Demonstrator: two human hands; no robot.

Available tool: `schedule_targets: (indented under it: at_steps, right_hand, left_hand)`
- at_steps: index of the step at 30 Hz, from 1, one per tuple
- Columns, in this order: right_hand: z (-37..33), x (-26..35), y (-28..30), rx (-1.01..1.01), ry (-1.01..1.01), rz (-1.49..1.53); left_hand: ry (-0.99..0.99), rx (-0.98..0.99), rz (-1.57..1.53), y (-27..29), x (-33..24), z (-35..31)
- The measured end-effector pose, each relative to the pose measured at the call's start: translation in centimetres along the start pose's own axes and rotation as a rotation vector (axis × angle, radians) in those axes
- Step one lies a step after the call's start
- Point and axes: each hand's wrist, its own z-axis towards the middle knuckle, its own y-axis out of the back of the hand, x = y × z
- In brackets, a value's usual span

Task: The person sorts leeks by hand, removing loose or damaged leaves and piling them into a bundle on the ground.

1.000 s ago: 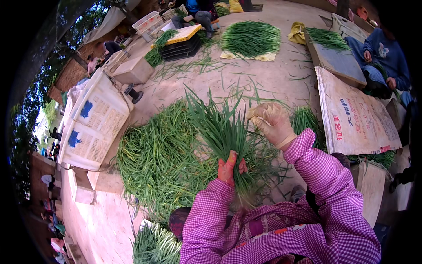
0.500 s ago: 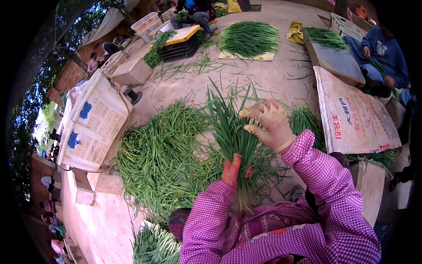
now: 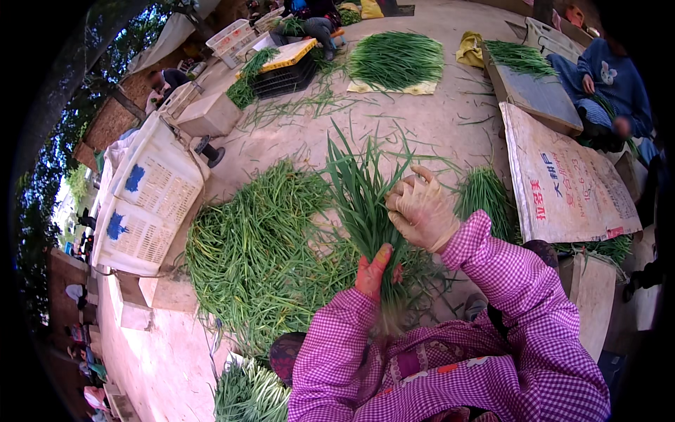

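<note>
Greens (image 3: 363,214) stand clasped in the left hand (image 3: 372,274), right hand (image 3: 423,212) perhaps touching.

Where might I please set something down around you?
In the picture, the floor looks bare below the pale block, left of the loose pile, and mostly bare left of the printed sack. It's crowded around the left hand, gripping a green bunch, and the right hand.

Pale floor (image 3: 169,359) underfoot here | tangled green heap (image 3: 256,253), 8 o'clock | greens-covered mat (image 3: 420,88), 1 o'clock | stray stalks (image 3: 320,104), 11 o'clock | green bundle (image 3: 486,204), 3 o'clock
</note>
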Motion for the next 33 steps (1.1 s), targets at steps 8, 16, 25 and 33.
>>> schedule_targets:
  at_steps: [8,16,25,33]
  right_hand:
    - [-0.1,-1.0,-0.5,-0.12,-0.079,-0.026]
    - [0.2,-0.7,-1.2,-0.147,-0.089,-0.067]
    - [0.4,-7.4,-0.3,-0.308,-0.421,0.072]
    - [0.3,-2.0,0.4,-0.018,-0.023,0.284]
  left_hand:
    - [-0.029,-0.02,-0.04,0.3,-0.4,0.9]
    - [-0.062,-0.079,-0.005,-0.2,-1.2,0.1]
    - [-0.104,-0.086,-0.012,0.3,-1.2,-0.3]
    - [-0.025,-0.133,0.007,0.6,-0.8,0.5]
